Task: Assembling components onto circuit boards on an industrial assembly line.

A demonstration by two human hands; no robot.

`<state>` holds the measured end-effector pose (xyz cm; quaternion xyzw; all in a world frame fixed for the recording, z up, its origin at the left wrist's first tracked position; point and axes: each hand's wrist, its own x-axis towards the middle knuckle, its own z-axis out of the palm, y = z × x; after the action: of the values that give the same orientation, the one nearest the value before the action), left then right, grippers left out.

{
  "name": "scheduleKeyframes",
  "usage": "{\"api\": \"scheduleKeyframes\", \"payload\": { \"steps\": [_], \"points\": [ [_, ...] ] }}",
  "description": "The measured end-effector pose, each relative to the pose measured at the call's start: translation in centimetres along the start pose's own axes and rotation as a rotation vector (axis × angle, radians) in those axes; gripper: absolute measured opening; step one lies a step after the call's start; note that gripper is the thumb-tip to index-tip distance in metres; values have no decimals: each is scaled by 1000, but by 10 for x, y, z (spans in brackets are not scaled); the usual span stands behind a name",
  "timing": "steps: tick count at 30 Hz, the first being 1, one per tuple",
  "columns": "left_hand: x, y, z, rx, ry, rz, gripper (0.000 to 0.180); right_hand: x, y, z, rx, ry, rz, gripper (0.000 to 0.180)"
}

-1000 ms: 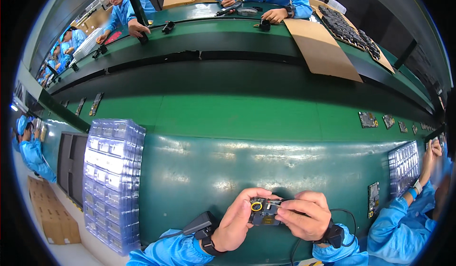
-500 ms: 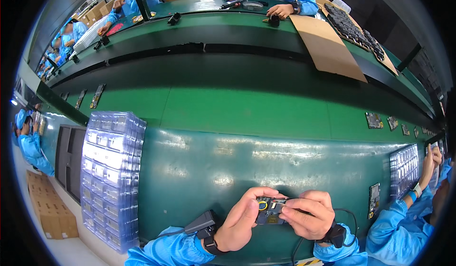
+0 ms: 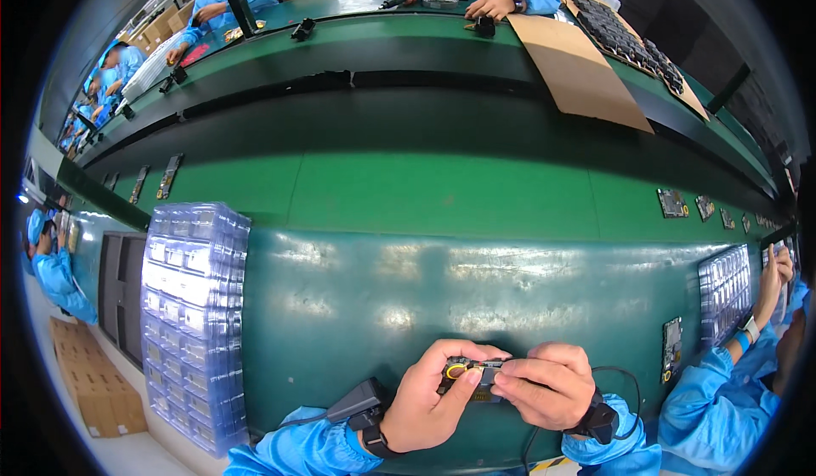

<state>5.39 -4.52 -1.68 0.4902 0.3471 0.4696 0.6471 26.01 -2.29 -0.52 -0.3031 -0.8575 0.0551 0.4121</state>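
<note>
Between my two hands, above the teal work surface, is a small dark circuit board [image 3: 485, 381] with a yellow ring at its left end. My left hand [image 3: 432, 395] is closed on the board's left end, its thumb lying over the face beside the ring. At the right end, the fingers of my right hand [image 3: 548, 388] are pinched together against the board; whether they also hold some small part is hidden. Both wrists wear black strapped devices, and a black cable loops beside the right one.
A tall stack of clear plastic trays [image 3: 191, 323] stands on the left. Along the green strip [image 3: 442, 191] lie more circuit boards [image 3: 671, 203]. Another board [image 3: 671, 350] rests near a co-worker's sleeve [image 3: 718, 408] and a tray stack [image 3: 724, 293] on the right. A cardboard sheet [image 3: 586, 76] overhangs the far ledge.
My left thumb has shifted over the board's face, and the board has tilted a little. My right fingers stay at its right end. The whole view has shifted slightly.
</note>
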Motion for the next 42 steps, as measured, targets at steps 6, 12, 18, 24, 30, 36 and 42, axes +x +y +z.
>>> {"api": "scheduleKeyframes", "payload": {
  "steps": [6,12,18,24,30,36,42],
  "points": [
    [-1,-3,1,-78,23,3,19,-5,1,3,-2,33,10,26],
    [2,-1,-2,-17,-23,38,19,-2,3,0,5,6,27,25],
    [3,-6,-3,-10,-17,58,20,-4,5,1,-6,13,35,27],
    [-2,0,-6,164,24,70,20,2,0,-1,49,38,225,30],
    [11,0,-10,265,0,110,15,6,14,2,351,-78,368,25],
    [17,-9,-16,164,11,50,15,-1,9,14,419,13,407,21],
    [12,3,-16,336,68,83,13,-3,-5,12,377,73,479,18]
  ]
}}
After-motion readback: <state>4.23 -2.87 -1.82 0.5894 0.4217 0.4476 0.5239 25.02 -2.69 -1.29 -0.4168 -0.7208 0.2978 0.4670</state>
